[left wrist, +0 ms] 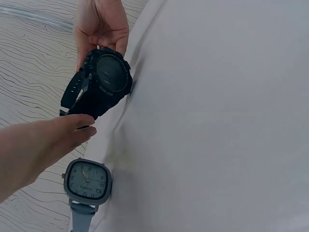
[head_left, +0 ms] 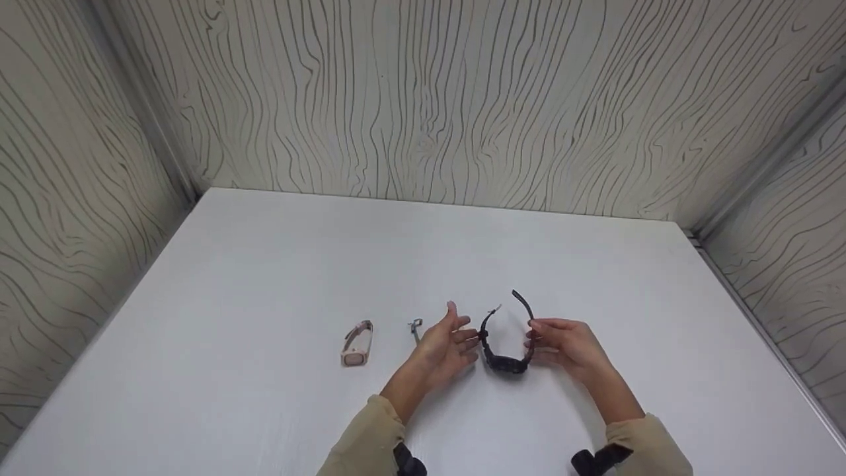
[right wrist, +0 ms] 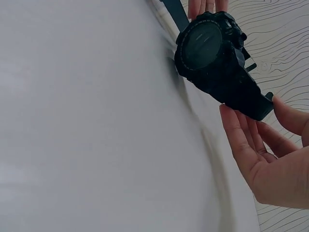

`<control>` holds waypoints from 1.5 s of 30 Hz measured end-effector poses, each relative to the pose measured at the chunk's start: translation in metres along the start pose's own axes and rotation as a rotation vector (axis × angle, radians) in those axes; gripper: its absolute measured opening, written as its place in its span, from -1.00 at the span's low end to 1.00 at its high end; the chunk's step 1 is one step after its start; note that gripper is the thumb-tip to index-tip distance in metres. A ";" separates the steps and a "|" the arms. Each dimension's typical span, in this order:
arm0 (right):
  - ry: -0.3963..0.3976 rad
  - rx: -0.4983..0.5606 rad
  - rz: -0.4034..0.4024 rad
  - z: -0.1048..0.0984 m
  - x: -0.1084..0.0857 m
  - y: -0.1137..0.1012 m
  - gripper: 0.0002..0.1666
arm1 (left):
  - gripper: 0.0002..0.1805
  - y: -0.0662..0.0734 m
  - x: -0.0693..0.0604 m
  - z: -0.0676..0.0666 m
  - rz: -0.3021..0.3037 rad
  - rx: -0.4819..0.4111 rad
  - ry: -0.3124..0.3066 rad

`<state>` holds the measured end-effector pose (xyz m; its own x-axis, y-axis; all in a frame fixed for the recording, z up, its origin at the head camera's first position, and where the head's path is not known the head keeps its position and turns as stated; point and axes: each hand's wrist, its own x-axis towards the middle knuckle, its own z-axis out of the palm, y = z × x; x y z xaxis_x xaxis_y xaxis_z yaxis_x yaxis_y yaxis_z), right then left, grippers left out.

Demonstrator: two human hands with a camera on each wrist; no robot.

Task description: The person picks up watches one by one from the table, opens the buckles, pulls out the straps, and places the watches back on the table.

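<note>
A black digital wristwatch [head_left: 507, 363] with its strap unbuckled stands between the two hands, its round face towards the person. My right hand [head_left: 574, 345] pinches one strap half between thumb and fingers, plainest in the right wrist view, where the watch [right wrist: 203, 46] tilts above that hand [right wrist: 277, 169]. Against the other strap half, my left hand [head_left: 439, 350] rests its extended fingers, thumb raised. In the left wrist view the left hand [left wrist: 38, 145] touches the strap from the near side. Just behind the left hand lies a grey-blue watch with a squarish dial [left wrist: 88, 181], mostly hidden in the head view.
A pale pink watch [head_left: 355, 358] lies left of the left hand, its strap looped. All sit on a white table [head_left: 264, 264] near its front. Wood-grain patterned panels [head_left: 423, 99] enclose the back and both sides.
</note>
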<state>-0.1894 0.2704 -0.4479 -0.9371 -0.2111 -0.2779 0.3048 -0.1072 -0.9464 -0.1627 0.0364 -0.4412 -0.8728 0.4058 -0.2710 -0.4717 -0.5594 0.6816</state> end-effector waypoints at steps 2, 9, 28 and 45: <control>0.002 0.008 0.003 0.000 0.000 0.000 -0.73 | -0.19 0.000 0.000 0.000 -0.004 0.001 -0.009; 0.024 -0.008 0.018 -0.001 0.000 0.000 -0.77 | -0.17 -0.002 0.000 -0.001 -0.021 0.043 0.002; 0.027 0.023 0.013 -0.005 0.001 0.004 -0.77 | -0.16 -0.002 -0.004 -0.002 -0.029 0.055 -0.016; 0.124 -0.049 -0.067 0.002 -0.004 -0.010 -0.67 | -0.36 0.013 -0.014 -0.009 0.042 0.113 0.011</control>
<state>-0.1889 0.2705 -0.4369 -0.9697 -0.0836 -0.2295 0.2354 -0.0683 -0.9695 -0.1576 0.0169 -0.4345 -0.8930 0.3757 -0.2477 -0.4184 -0.4903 0.7646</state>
